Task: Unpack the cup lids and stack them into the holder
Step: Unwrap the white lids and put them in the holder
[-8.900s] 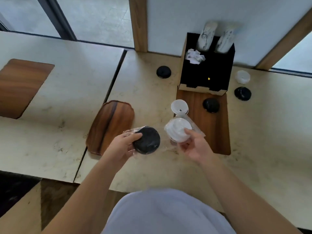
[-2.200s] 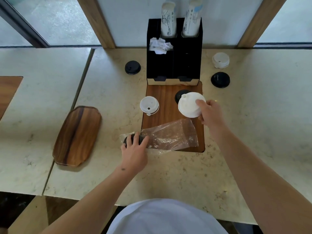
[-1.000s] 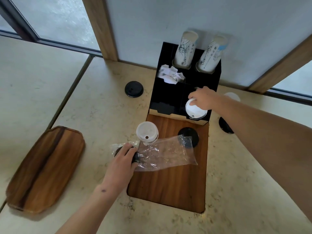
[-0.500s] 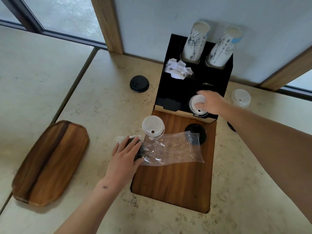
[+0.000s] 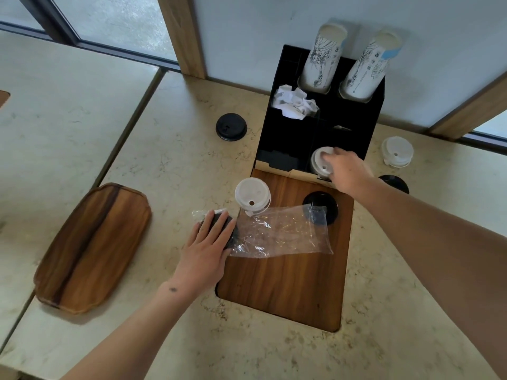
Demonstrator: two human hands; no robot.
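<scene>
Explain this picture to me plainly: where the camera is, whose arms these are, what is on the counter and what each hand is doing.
No machine here: a person's two bare arms, filmed by a wide-angle camera worn on the head, looking down at a stone counter.

The right hand rests on a stack of white lids in the front right compartment of the black holder; whether its grip is closed on them is unclear. Behind stand two stacks of paper cups and crumpled paper.

The left hand lies on black lids in a clear plastic bag. Loose lids, white and black, lie around, and a wooden tray sits to the left.
</scene>
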